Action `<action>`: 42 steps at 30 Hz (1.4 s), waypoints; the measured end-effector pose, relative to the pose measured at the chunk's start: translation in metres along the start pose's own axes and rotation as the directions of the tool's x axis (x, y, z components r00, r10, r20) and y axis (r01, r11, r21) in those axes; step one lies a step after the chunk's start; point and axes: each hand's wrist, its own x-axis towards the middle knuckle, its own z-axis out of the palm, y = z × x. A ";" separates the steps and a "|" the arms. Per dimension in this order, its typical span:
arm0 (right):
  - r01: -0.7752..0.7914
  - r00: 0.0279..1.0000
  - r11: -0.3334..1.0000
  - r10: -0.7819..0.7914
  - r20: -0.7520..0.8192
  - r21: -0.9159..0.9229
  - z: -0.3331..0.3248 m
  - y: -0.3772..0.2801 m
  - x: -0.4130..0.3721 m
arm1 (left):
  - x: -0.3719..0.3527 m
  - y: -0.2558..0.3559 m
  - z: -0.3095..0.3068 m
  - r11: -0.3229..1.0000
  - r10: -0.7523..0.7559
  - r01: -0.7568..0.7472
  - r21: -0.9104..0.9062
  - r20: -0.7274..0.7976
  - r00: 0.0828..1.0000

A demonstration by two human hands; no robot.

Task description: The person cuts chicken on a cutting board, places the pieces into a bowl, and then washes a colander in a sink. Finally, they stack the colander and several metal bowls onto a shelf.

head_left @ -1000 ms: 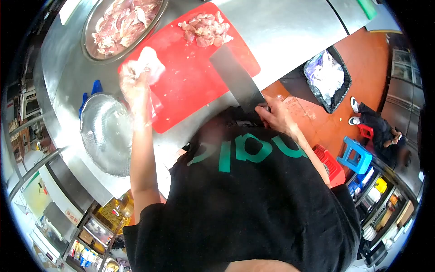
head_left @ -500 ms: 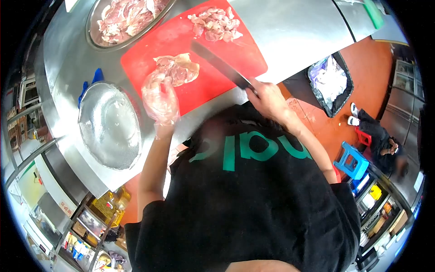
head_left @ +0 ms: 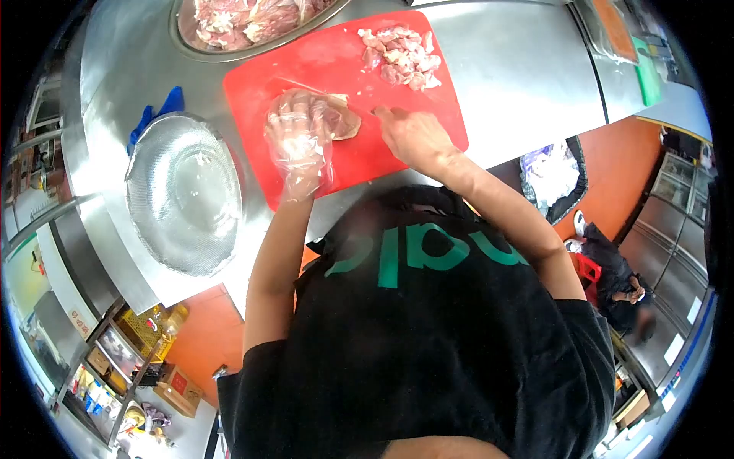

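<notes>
My left hand (head_left: 298,138), in a clear plastic glove, rests on a piece of raw chicken (head_left: 345,122) with its fingers bent over it. The piece's right end shows beyond the fingers; the rest is covered. My bare right hand (head_left: 417,141) is closed around the knife handle, just right of the chicken. The blade is seen nearly edge-on and barely shows, pointing left towards the piece. Both hands are over the red cutting board (head_left: 260,99). Cut chicken pieces (head_left: 401,57) lie in a pile at the board's far right corner.
A metal bowl of raw chicken (head_left: 252,19) stands beyond the board. Left are a mesh strainer (head_left: 183,195) and a blue cloth or glove (head_left: 157,115) on the steel counter (head_left: 520,69). A lined bin (head_left: 550,176) stands right; a seated person (head_left: 612,275) is farther off.
My left hand has moved onto the chicken and covers most of it. The right hand has moved forward over the board, turning the knife nearly edge-on. The view has shifted.
</notes>
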 end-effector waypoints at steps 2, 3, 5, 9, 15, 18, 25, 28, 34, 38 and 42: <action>0.074 0.996 0.997 -0.074 -0.044 -0.007 0.000 0.000 0.002 | -0.001 0.003 -0.002 0.993 -0.077 0.073 -0.095 -0.040 0.996; 0.078 0.996 0.997 -0.078 -0.037 -0.005 0.000 0.000 0.004 | 0.002 0.005 -0.009 0.990 -0.061 0.058 -0.129 -0.021 0.998; 0.082 0.997 0.996 -0.082 0.007 -0.042 0.001 -0.001 0.006 | 0.001 0.003 -0.011 0.986 -0.053 0.053 -0.158 0.001 0.999; 0.075 0.997 0.995 -0.075 0.014 -0.068 0.006 -0.001 0.010 | -0.003 -0.007 0.006 0.996 0.011 -0.004 -0.093 0.082 0.997; 0.126 0.990 0.988 -0.119 0.078 -0.087 0.002 -0.009 0.007 | -0.006 -0.015 0.017 0.995 0.010 0.002 -0.096 0.121 0.993; 0.111 0.982 0.990 -0.096 0.162 -0.088 -0.005 -0.013 0.009 | 0.002 -0.006 0.004 0.984 -0.031 0.052 -0.173 0.122 0.992; 0.079 0.956 0.997 -0.075 0.285 -0.001 0.009 -0.033 0.062 | 0.005 -0.006 0.009 0.887 -0.087 0.152 -0.436 0.167 0.982; 0.114 0.957 0.993 -0.122 0.263 0.044 0.009 -0.033 0.077 | 0.006 -0.007 0.009 0.916 -0.065 0.132 -0.378 0.183 0.981; -0.023 0.948 0.997 0.044 0.316 -0.070 -0.011 0.026 -0.035 | -0.010 -0.016 0.021 0.955 -0.082 0.098 -0.281 0.066 0.994; -0.110 0.932 0.992 0.126 0.340 -0.065 -0.021 0.022 -0.061 | -0.005 -0.016 0.016 0.968 0.003 -0.007 -0.251 -0.018 1.000; 0.064 0.962 0.992 -0.032 0.273 -0.109 -0.008 -0.003 0.009 | -0.004 -0.007 0.009 0.968 -0.049 0.060 -0.243 0.048 0.998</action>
